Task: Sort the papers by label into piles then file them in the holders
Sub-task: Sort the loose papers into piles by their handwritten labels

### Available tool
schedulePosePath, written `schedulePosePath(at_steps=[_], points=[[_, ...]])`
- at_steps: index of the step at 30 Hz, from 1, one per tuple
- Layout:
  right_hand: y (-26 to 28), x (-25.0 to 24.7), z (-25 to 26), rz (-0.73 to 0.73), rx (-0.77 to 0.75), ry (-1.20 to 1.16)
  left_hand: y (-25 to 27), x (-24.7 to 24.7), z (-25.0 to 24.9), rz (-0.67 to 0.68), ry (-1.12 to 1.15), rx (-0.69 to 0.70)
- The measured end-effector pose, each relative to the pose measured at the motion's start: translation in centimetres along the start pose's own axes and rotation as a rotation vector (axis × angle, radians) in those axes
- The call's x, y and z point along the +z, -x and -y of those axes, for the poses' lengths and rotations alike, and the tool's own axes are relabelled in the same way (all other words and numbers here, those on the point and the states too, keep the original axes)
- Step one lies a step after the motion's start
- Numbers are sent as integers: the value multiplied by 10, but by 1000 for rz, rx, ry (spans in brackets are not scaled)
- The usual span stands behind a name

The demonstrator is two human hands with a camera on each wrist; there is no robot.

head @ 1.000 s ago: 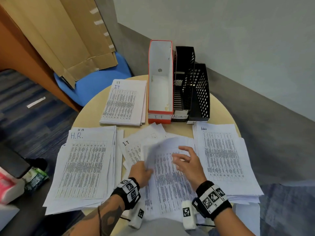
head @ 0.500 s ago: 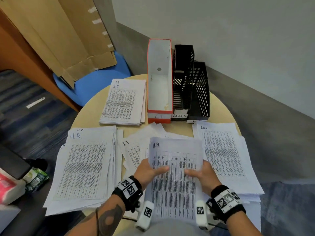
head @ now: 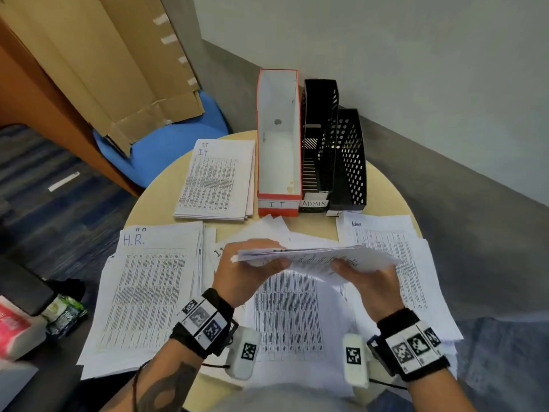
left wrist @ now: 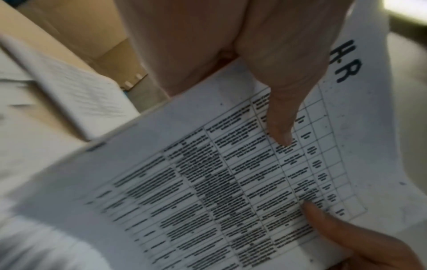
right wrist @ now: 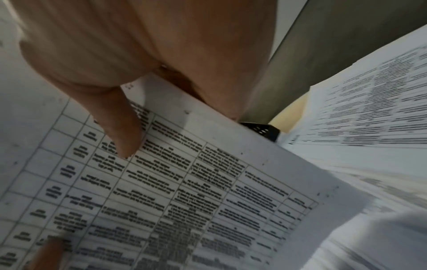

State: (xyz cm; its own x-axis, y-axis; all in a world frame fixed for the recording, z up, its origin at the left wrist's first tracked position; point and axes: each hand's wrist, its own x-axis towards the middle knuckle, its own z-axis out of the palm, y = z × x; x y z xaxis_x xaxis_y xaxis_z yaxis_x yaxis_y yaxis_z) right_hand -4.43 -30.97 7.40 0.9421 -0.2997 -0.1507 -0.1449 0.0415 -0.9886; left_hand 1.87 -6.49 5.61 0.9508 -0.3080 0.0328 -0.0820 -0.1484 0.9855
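Both hands hold one printed sheet (head: 315, 257) up off the tabletop, nearly level, so the head view sees it almost edge-on. The left hand (head: 252, 269) pinches its left side, thumb on top and fingers beneath; the right hand (head: 365, 278) pinches the right side the same way. In the left wrist view the sheet carries a handwritten "H.R" at its top margin above a printed grid, with both thumbs pressing on the grid.

Directly below the sheet lies the loose unsorted pile (head: 291, 319), spread across the near middle of the round tabletop (head: 383, 185). To its left sits the thick H.R. pile (head: 148, 292), overhanging the near-left edge. To its right lies the Admin pile (head: 395, 263), also fanned out. Farther back on the left is the neat IT pile (head: 215, 181).

Just beside that pile stands the red-edged white holder labelled IT (head: 279, 144), then a black holder labelled ADMIN (head: 318, 138), then a third black perforated holder (head: 350, 162) whose label is hidden by paper. All three touch side by side.

Off the tabletop, a blue chair (head: 178, 138) carries flattened cardboard (head: 98, 60).
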Motion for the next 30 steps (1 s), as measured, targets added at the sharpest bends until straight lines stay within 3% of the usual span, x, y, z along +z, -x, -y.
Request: schedulePosePath(at_steps=[3,10,13,15,19,22,26,30], points=[[1,7,-23,-2,94,28,4,11,29,-69,74,-111],[-5,11,-28,-104,113,-72,-5,24,29,-146,27,-120],[-4,15,-34,-116,157,-43,-7,24,47,-144,69,-226],[-5,16,-34,-106,149,-40,-8,21,43,-155,53,-224],[-14,13,-40,-141,171,-62,-15,16,41,-89,-2,-230],[-21,17,-48,-192,223,-94,-13,4,57,6,-150,-337],[-24,28,-40,-99,193,-72,-2,-24,67,30,-211,-350],[-25,38,-42,88,206,-43,11,-70,67,-197,-297,-316]])
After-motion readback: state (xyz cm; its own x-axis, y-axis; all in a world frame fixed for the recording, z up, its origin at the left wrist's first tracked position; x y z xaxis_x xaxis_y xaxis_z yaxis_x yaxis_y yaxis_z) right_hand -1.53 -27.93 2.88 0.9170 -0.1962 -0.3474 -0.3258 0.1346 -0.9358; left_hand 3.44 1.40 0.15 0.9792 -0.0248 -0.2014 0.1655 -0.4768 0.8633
